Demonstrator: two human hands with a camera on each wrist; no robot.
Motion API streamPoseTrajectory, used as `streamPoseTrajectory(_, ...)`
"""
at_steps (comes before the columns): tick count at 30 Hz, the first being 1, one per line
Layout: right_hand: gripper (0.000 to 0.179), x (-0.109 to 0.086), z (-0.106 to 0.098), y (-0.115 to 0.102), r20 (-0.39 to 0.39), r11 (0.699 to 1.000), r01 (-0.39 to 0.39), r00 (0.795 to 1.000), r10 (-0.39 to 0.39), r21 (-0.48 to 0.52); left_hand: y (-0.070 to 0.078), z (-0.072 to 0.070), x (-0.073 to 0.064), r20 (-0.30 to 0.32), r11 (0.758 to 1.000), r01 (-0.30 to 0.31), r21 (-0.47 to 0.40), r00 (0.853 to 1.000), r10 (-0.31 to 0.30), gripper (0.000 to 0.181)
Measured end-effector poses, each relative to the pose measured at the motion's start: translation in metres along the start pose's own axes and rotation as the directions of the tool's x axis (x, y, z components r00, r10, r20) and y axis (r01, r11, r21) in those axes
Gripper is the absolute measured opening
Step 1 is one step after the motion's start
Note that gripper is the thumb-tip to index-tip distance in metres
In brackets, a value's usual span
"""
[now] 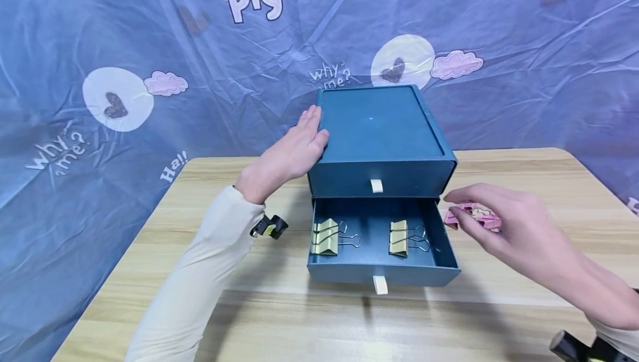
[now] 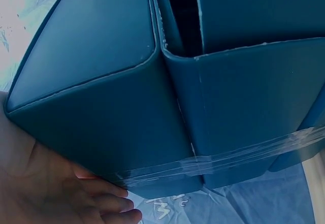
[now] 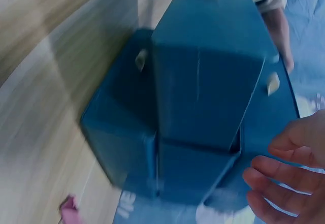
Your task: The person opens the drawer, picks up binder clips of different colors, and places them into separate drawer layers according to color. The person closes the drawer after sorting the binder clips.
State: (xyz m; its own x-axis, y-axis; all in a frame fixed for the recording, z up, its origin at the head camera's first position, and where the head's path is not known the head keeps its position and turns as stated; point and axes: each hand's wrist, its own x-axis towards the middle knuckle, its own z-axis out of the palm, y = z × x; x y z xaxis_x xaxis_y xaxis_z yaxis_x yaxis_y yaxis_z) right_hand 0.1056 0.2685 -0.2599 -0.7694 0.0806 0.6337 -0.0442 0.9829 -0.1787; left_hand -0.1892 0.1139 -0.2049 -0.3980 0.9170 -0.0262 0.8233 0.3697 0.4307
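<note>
A blue drawer box (image 1: 379, 123) stands on the table, its middle drawer (image 1: 366, 229) pulled out. Inside that drawer lie two pale yellow binder clips, one (image 1: 326, 237) at the left and another (image 1: 398, 238) right of centre. My left hand (image 1: 294, 148) rests with extended fingers along the box's upper left edge; the left wrist view shows its fingers (image 2: 114, 203) against the side. To the right of the drawer, my right hand (image 1: 514, 229) is raised with loosely bent fingers and nothing between them. Pink binder clips (image 1: 476, 215) lie behind it, partly hidden.
White pull tabs stick out from the drawer fronts, one on the top drawer (image 1: 376, 185) and one on the pulled-out drawer (image 1: 380, 285). The wooden table (image 1: 279, 317) extends around the box. A blue printed cloth (image 1: 299, 35) hangs close behind.
</note>
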Motion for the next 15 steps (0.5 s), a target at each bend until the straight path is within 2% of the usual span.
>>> streamPoseTrajectory(8, 0.027, -0.032, -0.011, 0.036, -0.035, 0.981, -0.14, 0.99, 0.136, -0.136, 0.0, 0.0, 0.0, 0.002, 1.0, -0.007, 0.004, 1.0, 0.007, 0.06)
streamPoseTrajectory(15, 0.023, -0.059, -0.016, 0.061, -0.011, 0.954, -0.225, 0.974, 0.227, -0.199, 0.0, 0.0, 0.001, 0.009, 1.0, 0.004, 0.011, 1.0, -0.004, 0.06)
